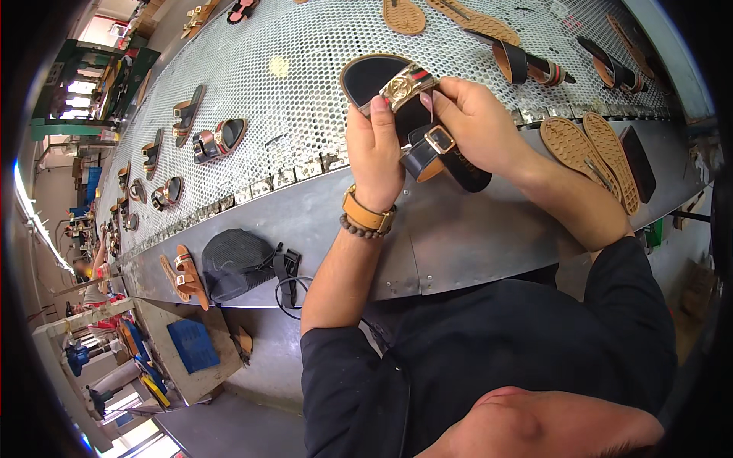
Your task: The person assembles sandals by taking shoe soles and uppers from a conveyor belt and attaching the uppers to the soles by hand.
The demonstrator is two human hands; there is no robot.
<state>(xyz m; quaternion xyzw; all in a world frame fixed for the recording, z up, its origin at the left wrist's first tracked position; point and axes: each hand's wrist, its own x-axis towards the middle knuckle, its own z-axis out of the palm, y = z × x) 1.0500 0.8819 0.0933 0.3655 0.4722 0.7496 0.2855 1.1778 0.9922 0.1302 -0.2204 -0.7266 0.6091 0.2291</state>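
Note:
Both hands hold one black slide sandal (370,79) above the near edge of the mesh belt. It has a black footbed with a tan rim, a front strap with a gold emblem and a green-red stripe, and a second black strap with a gold buckle (440,140). My left hand (376,149) grips the front strap's near-left side, its thumb by the emblem. At the strap's right end, my right hand (479,120) pinches with thumb and fingers. A tan watch strap and a beaded bracelet circle my left wrist. Part of the footbed is hidden under the straps and fingers.
Several sandals lie on the perforated belt (305,99), including a black buckled one (220,140). The metal ledge (458,237) carries two tan soles (578,156), a dark flat slab (637,164), a black mesh cap (237,263) and brown sandals (185,275). Another person stands far left.

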